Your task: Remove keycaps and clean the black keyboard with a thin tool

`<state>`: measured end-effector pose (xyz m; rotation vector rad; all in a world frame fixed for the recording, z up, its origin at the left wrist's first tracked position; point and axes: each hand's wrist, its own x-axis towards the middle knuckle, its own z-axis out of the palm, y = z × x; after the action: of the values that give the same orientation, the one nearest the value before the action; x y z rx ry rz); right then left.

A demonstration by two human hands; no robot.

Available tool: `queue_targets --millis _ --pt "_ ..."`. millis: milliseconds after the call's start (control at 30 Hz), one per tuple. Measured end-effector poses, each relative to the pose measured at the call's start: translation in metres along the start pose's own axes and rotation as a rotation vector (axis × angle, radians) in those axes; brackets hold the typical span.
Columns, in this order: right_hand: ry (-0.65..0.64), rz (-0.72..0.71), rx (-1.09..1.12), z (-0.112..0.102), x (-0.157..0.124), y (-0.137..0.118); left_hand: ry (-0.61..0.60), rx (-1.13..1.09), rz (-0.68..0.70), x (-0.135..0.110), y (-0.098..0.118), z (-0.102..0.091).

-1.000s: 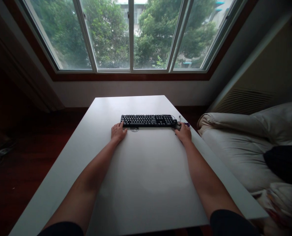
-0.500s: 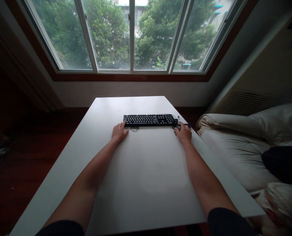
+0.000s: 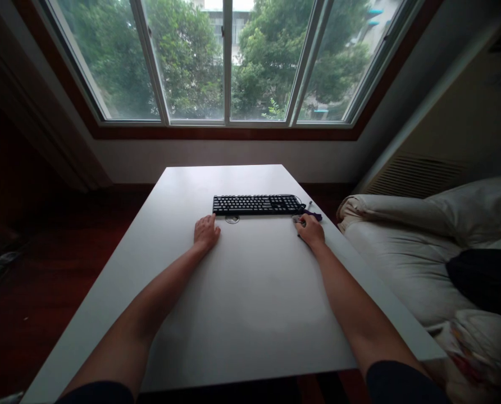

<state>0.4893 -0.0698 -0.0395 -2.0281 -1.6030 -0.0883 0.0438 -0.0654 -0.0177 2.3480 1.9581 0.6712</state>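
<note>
A black keyboard (image 3: 256,205) lies lengthwise across the white table (image 3: 250,292). My left hand (image 3: 206,231) rests palm down at its front left corner, fingers laid out and the tips at or just short of the edge. At the opposite end, my right hand (image 3: 310,230) curls over a small greyish thing that I cannot make out. Dark purple material (image 3: 317,215) shows just beyond its knuckles. A dark bunch of cable (image 3: 303,207) sits at the keyboard's right end, close to those fingers. Near the left hand, a thin round outline (image 3: 232,220) marks the tabletop.
A pale sofa (image 3: 394,252) stands along the table's right side, with a dark cloth (image 3: 486,280) on it. Beyond the table's far edge are a wall and a wide window (image 3: 225,67). Dark reddish floor (image 3: 73,269) runs along the left.
My right hand has shifted slightly left and nearer, and the greyish thing and purple material have moved with it. My left hand has drawn back slightly from the keyboard corner.
</note>
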Motion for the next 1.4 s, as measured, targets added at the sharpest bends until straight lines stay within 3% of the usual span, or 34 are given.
queue_targets --millis 200,333,500,567,667,733,833,1000,1233,1400 --pt "0.058 -0.006 -0.032 0.001 -0.002 -0.003 -0.048 -0.026 0.133 -0.018 -0.013 -0.008" --pt "0.152 -0.015 -0.007 -0.010 -0.009 -0.013 -0.166 -0.048 0.247 -0.023 -0.033 -0.016" --pt "0.353 -0.088 0.120 -0.033 -0.015 -0.060 -0.204 -0.054 0.304 -0.025 -0.043 -0.019" --pt "0.259 -0.202 0.216 -0.033 -0.025 -0.091 -0.188 -0.048 0.290 -0.026 -0.042 -0.018" --pt "-0.141 -0.478 0.274 -0.017 -0.052 -0.140 -0.168 -0.040 0.275 -0.029 -0.039 -0.020" --pt "-0.334 -0.612 0.220 -0.001 -0.071 -0.166 -0.167 -0.031 0.275 -0.033 -0.038 -0.022" --pt "-0.476 -0.663 0.054 0.021 -0.089 -0.191 -0.198 0.002 0.273 -0.039 -0.039 -0.026" --pt "-0.517 -0.642 -0.077 0.033 -0.093 -0.206 -0.280 0.054 0.273 -0.044 -0.041 -0.028" --pt "-0.515 -0.688 -0.066 0.022 -0.104 -0.193 -0.294 0.064 0.188 -0.047 -0.050 -0.034" --pt "-0.508 -0.681 -0.053 0.017 -0.109 -0.190 -0.304 0.046 0.218 -0.056 -0.049 -0.037"
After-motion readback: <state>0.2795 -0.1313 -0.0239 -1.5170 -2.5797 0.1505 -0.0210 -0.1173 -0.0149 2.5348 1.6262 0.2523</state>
